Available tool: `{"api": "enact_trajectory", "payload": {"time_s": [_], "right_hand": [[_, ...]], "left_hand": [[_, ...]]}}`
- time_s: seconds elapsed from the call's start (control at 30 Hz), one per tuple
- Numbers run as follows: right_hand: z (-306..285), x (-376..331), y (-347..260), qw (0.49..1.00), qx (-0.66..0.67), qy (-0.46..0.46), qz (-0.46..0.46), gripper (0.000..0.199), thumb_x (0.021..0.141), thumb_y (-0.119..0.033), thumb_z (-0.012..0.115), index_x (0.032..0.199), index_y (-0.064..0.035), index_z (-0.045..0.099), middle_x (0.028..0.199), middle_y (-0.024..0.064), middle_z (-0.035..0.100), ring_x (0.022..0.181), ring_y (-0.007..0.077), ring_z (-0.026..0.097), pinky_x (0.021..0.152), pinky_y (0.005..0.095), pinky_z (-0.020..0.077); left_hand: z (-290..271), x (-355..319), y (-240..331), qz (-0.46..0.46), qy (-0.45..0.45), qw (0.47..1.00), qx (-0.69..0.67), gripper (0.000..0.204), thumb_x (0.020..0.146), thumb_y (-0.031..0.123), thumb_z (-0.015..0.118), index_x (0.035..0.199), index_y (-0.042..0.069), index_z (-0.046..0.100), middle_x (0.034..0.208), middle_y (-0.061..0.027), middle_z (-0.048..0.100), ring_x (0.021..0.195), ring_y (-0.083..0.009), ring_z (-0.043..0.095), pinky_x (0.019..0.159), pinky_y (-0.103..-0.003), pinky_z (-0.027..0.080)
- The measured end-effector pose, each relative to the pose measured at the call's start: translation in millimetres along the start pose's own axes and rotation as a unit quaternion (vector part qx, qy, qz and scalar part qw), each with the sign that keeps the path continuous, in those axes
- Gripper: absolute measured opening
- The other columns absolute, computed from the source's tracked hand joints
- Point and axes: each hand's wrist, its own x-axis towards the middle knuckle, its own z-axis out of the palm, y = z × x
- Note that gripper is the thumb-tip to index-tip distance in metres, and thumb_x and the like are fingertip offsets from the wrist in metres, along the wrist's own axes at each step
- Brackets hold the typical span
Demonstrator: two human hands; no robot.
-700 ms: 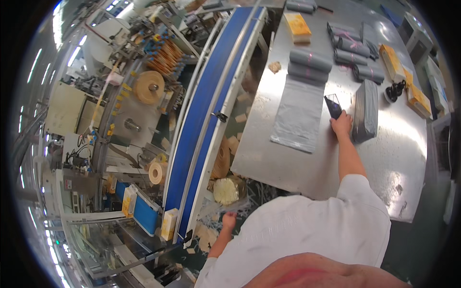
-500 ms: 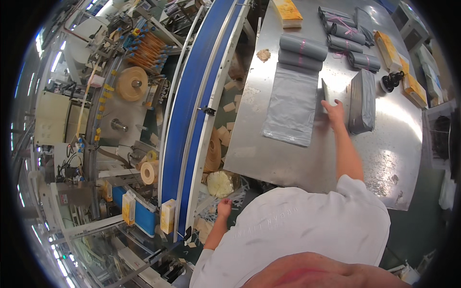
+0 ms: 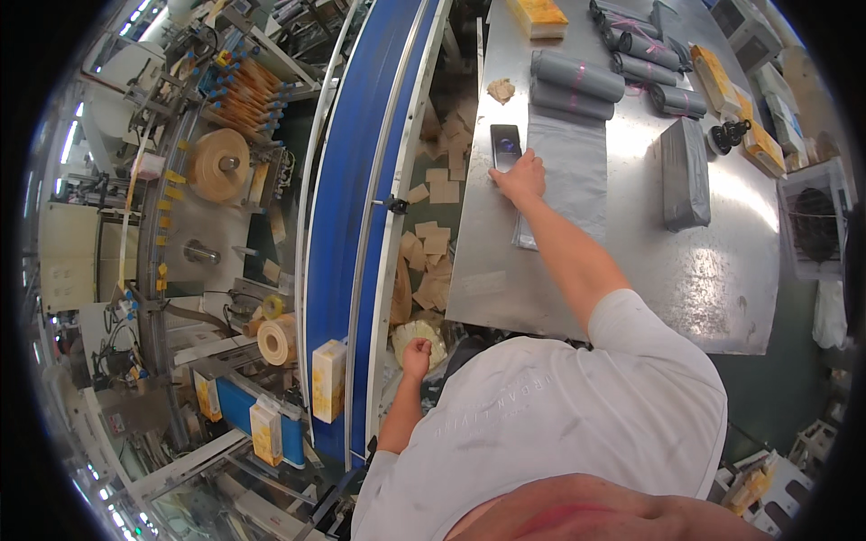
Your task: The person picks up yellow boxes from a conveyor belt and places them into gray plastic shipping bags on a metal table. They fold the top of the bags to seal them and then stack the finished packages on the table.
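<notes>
A: What surrounds the right hand (image 3: 521,178)?

B: Just beyond it, two large grey rolls (image 3: 575,79) stand in the way; a flat grey sheet (image 3: 577,149) extends from them and passes under the forearm. A brown scrap (image 3: 501,90) lies near, with a yellow-and-white pack (image 3: 538,18) farther off. To the right, well apart, note the dark grey block (image 3: 686,176); beyond it, a black knobbed object (image 3: 727,136) and smaller tied rolls (image 3: 647,68).

A: Which edges bound the region?

B: The metal table (image 3: 631,288) has its left edge near the hand; across a gap runs the blue conveyor (image 3: 361,135). A broad band of tabletop separates sheet from block; another reaches to the near edge.

A: And the object held?

B: A smartphone (image 3: 506,142), dark, slim and rectangular, with a bluish-violet patch on its face. It is beside the sheet, on its left. Thumb and fingers pinch its near end; whether it touches the tabletop cannot be told. The left hand (image 3: 417,358), fingers curled inward, hangs in front of a pale yellow bundle (image 3: 437,347).
</notes>
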Motion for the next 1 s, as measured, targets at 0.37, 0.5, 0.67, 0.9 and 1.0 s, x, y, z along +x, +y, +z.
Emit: {"api": "enact_trajectory", "payload": {"time_s": [0.37,0.5,0.67,0.9,1.0], "right_hand": [[29,-27,29,0.983,-0.070,0.065,-0.159,0.084,0.088,-0.049,0.079,0.149,-0.0018,0.046,0.137,0.0207,0.058,0.130,0.0390,0.055,0.105,0.0490,0.0498],[5,-100,107,0.947,-0.038,0.012,-0.318,0.060,0.089,-0.020,0.076,0.141,-0.0007,0.053,0.129,0.0218,0.060,0.123,0.0415,0.057,0.104,0.0477,0.0487],[-27,-216,175,0.955,0.036,-0.055,-0.290,0.051,0.088,-0.006,0.073,0.136,-0.0033,0.056,0.120,0.0191,0.063,0.117,0.0380,0.061,0.102,0.0466,0.0492],[-57,-288,216,0.976,0.002,-0.080,-0.202,0.048,0.088,-0.001,0.072,0.133,-0.0035,0.059,0.113,0.0166,0.065,0.104,0.0316,0.067,0.093,0.0413,0.0560],[-68,-301,230,0.987,0.005,-0.068,-0.145,0.048,0.088,-0.001,0.072,0.134,-0.0036,0.059,0.111,0.0167,0.065,0.103,0.0321,0.068,0.093,0.0416,0.0561]], "left_hand": [[-74,-15,-136,-0.106,0.005,0.993,0.059,0.018,0.094,0.018,0.073,0.097,0.000,0.072,0.085,-0.0136,0.075,0.075,-0.0246,0.070,0.073,-0.040,0.056],[-101,11,-83,0.060,0.245,0.956,0.151,0.017,0.099,0.017,0.066,0.099,0.001,0.071,0.090,-0.0195,0.073,0.084,-0.0403,0.069,0.078,-0.047,0.055],[-188,96,-11,0.174,0.408,0.880,0.166,0.037,0.090,0.009,0.070,0.124,-0.004,0.063,0.116,-0.0269,0.064,0.113,-0.0463,0.060,0.100,-0.053,0.047],[-254,210,76,0.064,0.205,0.913,0.346,0.099,0.080,0.026,0.077,0.165,0.018,0.028,0.163,-0.0184,0.039,0.148,-0.0429,0.038,0.117,-0.062,0.034],[-225,234,123,0.066,0.138,0.914,0.377,0.127,0.074,0.044,0.088,0.170,0.022,0.008,0.165,-0.0183,0.035,0.146,-0.0451,0.039,0.113,-0.068,0.035]]}}
